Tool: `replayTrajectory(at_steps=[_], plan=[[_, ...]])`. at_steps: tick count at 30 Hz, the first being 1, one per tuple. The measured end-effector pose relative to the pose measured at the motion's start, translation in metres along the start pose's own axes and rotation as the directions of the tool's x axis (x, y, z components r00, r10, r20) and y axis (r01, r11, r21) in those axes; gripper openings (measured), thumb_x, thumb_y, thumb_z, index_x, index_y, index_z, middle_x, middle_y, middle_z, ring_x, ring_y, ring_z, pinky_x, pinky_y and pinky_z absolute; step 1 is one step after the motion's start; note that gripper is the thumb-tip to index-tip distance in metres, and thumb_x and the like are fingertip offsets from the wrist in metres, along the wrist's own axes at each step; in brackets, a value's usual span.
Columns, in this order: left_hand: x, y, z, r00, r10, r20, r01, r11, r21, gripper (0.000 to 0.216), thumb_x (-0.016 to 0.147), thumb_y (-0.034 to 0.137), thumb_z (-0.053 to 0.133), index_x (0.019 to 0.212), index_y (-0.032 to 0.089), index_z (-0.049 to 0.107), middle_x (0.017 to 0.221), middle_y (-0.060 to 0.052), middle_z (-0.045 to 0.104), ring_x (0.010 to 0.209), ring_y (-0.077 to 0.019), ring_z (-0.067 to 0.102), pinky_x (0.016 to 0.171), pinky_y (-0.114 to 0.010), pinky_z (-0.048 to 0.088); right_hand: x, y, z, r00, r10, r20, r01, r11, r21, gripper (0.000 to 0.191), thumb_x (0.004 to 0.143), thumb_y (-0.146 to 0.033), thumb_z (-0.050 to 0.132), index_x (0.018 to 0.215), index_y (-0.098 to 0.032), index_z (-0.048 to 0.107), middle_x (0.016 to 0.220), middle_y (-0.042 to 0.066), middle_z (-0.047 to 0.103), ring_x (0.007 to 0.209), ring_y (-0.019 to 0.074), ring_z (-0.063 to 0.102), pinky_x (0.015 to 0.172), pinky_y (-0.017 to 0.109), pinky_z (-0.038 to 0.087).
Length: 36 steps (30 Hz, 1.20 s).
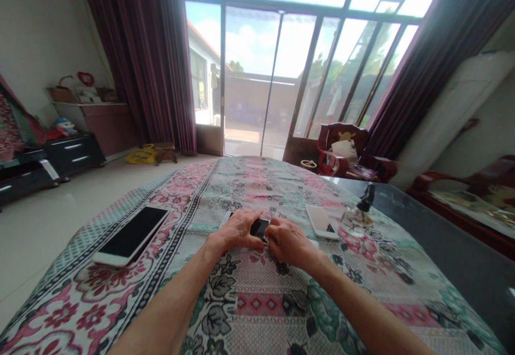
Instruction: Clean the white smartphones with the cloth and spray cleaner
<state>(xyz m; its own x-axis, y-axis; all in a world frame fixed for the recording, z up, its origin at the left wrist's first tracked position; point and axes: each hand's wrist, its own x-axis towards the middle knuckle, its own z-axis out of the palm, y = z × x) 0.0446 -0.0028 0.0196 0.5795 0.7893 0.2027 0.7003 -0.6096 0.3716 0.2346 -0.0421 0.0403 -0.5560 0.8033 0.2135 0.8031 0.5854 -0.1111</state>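
In the head view, a phone with a dark screen (259,228) lies on the patterned cloth, mostly covered by my hands. My left hand (238,229) rests over its left part, thumb along the near edge and fingers along the far edge, gripping it. At the right end of the phone, my right hand (286,238) is closed with its fingertips pinched together; whatever is between them is hidden. A white phone (321,221) lies to the right of my right hand. Farther left is a larger white-framed tablet (132,234) with a black screen.
A clear glass bottle with a black top (364,205) stands beyond the white phone. The flowered cloth (257,304) covers the table, whose dark bare surface (406,215) shows at right. A carved wooden chair (341,151) and glass doors are at the back.
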Motion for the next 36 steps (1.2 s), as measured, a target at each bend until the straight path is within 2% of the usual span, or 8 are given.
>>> replayTrajectory(at_steps=[6,10,15,24,32,36], plan=[[0.001,0.000,0.000,1.000,0.015,0.006,-0.015,1.000,0.017,0.089,0.061,0.050,0.075,0.138,0.017,0.042,0.129,-0.011,0.059,0.122,-0.0295,0.052,0.100,-0.036,0.040,0.001,0.001,0.003,1.000,0.013,-0.016,-0.013,1.000,0.007,0.021,0.087,-0.016,0.050,0.070,-0.018,0.063,0.082,0.004,0.058,0.073,0.0126,0.052,0.064,0.024,0.034],[0.001,0.001,0.000,1.000,0.002,0.018,-0.003,0.999,0.039,0.082,0.063,0.052,0.073,0.134,0.021,0.046,0.128,-0.009,0.060,0.124,-0.0305,0.050,0.100,-0.037,0.040,0.007,0.007,0.008,0.999,0.017,-0.042,-0.016,1.000,0.024,0.022,0.090,-0.016,0.048,0.075,-0.019,0.064,0.085,0.004,0.059,0.079,0.0138,0.053,0.070,0.024,0.036],[0.002,0.000,0.001,1.000,0.017,0.013,-0.018,1.000,0.022,0.087,0.063,0.049,0.074,0.139,0.019,0.041,0.131,-0.010,0.059,0.123,-0.0276,0.051,0.102,-0.036,0.039,0.013,0.016,0.018,0.995,0.042,-0.090,-0.038,0.998,0.048,0.022,0.092,-0.017,0.047,0.082,-0.019,0.066,0.091,0.005,0.061,0.086,0.0145,0.055,0.077,0.025,0.039],[0.002,-0.003,0.003,1.000,0.015,0.025,-0.016,1.000,0.023,0.087,0.065,0.048,0.072,0.140,0.021,0.039,0.134,-0.011,0.056,0.122,-0.0279,0.052,0.102,-0.038,0.039,0.019,0.030,0.033,0.977,0.105,-0.185,-0.069,0.979,0.192,0.020,0.093,-0.019,0.048,0.093,-0.018,0.068,0.094,0.005,0.063,0.087,0.0132,0.058,0.079,0.024,0.043],[0.003,-0.006,0.005,0.999,0.018,0.026,-0.019,1.000,0.014,0.084,0.067,0.046,0.070,0.141,0.022,0.038,0.133,-0.009,0.057,0.121,-0.0278,0.052,0.101,-0.037,0.040,0.014,0.022,0.025,0.985,0.065,-0.160,-0.049,0.994,0.101,0.020,0.092,-0.019,0.049,0.093,-0.019,0.069,0.097,0.005,0.062,0.092,0.0149,0.055,0.084,0.026,0.041],[0.003,-0.004,0.004,1.000,0.024,0.020,-0.024,0.999,0.021,0.083,0.067,0.045,0.070,0.140,0.018,0.039,0.132,-0.012,0.057,0.120,-0.0272,0.053,0.101,-0.036,0.039,0.007,0.017,0.025,0.986,0.025,-0.164,-0.013,0.997,0.074,0.020,0.090,-0.017,0.049,0.089,-0.019,0.069,0.094,0.005,0.062,0.090,0.0153,0.054,0.083,0.026,0.041]])
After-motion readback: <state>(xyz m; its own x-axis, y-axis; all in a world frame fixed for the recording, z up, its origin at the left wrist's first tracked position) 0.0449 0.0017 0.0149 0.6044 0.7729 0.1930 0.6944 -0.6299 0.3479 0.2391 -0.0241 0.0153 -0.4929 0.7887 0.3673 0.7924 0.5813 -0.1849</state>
